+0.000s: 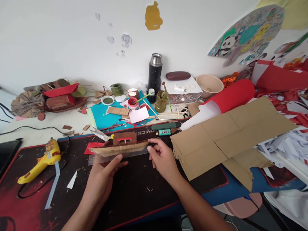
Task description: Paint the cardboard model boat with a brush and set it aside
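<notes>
A small cardboard model boat [122, 147] with a brown cabin and a red strip along it is held just above the dark desk mat. My left hand [103, 171] is closed at its lower left side, thumb in front. At the boat's right tip, my right hand [162, 157] is closed, with thumb and index finger at the end of the hull. A clear strip that looks like a plastic ruler [134, 155] runs along the hull's lower edge; I cannot tell which hand bears it. Behind the boat lie scissors [100, 133] and red corrugated card [90, 148].
A yellow glue gun [45, 162] lies at left with its cord. Paint pots [133, 102], a brush jar [161, 102] and a black flask [155, 70] stand behind. Large cardboard sheets [228, 138] cover the right side. Another model boat [61, 101] sits at back left.
</notes>
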Tool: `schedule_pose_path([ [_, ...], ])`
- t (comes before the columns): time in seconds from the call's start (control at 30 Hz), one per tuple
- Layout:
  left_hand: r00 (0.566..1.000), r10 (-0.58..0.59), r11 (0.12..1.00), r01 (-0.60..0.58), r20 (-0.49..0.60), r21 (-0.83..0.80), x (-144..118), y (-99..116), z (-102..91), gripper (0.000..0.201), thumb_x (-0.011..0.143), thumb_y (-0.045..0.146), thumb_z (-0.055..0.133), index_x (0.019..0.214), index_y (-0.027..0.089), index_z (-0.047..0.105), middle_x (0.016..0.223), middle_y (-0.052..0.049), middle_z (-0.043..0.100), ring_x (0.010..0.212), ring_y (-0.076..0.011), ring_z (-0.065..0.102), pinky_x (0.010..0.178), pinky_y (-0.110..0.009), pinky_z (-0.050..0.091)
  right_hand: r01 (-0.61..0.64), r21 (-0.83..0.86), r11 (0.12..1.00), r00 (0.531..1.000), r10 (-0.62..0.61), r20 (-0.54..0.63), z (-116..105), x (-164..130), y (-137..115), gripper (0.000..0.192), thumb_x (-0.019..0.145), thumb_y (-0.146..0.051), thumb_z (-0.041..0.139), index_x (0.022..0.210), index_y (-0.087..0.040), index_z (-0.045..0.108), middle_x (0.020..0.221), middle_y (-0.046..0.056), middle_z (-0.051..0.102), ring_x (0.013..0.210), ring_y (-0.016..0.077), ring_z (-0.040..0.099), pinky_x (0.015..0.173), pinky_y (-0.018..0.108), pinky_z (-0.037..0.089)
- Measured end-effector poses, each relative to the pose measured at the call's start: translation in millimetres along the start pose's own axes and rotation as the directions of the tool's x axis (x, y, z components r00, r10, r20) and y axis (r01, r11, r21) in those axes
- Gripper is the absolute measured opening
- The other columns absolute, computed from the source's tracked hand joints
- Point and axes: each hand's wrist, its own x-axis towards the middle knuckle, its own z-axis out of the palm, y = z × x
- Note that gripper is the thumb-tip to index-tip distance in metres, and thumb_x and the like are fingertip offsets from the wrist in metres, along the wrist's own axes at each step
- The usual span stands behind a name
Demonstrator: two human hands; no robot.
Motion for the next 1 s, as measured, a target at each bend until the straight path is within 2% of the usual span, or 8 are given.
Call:
schedule_pose_path([
  [0.3, 1.000, -0.011, 1.000, 0.010, -0.027, -0.021, 5.0, -0.7, 4.1, 0.080, 0.052, 0.042, 0.110, 0.120, 0.023, 0.073, 0.116, -0.007, 0.079, 0.096, -0.0282, 0.079, 0.066, -0.035, 0.071, 0.018, -0.015, 1.000, 1.000, -0.018, -0.005, 2.4, 0.5, 2.8, 0.036, 0.103, -0.043, 0.064, 0.131, -0.022, 0.072, 0.070, -0.008, 0.063, 0.040, 0.0102, 0.052, 0.044, 0.024, 0.039],
  [0.6, 1.000, -0.028, 0.997, 0.027, -0.013, -0.073, 6.0, -2.7, 2.5, 0.078, 0.050, 0.049, 0.112, 0.113, 0.024, 0.074, 0.116, -0.006, 0.078, 0.102, -0.0287, 0.076, 0.065, -0.034, 0.071, 0.009, -0.011, 1.000, 1.000, -0.009, -0.014, 3.2, 4.0, 7.5, 0.037, 0.103, -0.047, 0.067, 0.129, -0.022, 0.072, 0.069, -0.007, 0.064, 0.039, 0.0099, 0.051, 0.042, 0.022, 0.036],
  [0.8, 0.999, -0.048, 0.996, 0.049, 0.011, -0.078, 5.9, -1.5, 5.1, 0.076, 0.053, 0.048, 0.111, 0.113, 0.022, 0.072, 0.112, -0.007, 0.079, 0.091, -0.0275, 0.078, 0.064, -0.035, 0.071, -0.002, 0.014, 1.000, 1.000, 0.003, -0.011, 3.1, 6.5, 5.2, 0.035, 0.100, -0.048, 0.069, 0.125, -0.022, 0.070, 0.067, -0.008, 0.063, 0.038, 0.0095, 0.049, 0.039, 0.021, 0.033],
  [1.0, 0.999, -0.049, 0.994, 0.047, -0.012, -0.101, 4.4, -1.8, 5.7, 0.073, 0.053, 0.045, 0.111, 0.112, 0.025, 0.072, 0.119, -0.006, 0.076, 0.105, -0.0298, 0.075, 0.064, -0.034, 0.072, -0.029, 0.018, 0.999, 1.000, 0.029, -0.010, 2.8, 5.5, 2.4, 0.037, 0.099, -0.049, 0.069, 0.125, -0.023, 0.069, 0.067, -0.008, 0.063, 0.038, 0.0104, 0.048, 0.036, 0.021, 0.030],
])
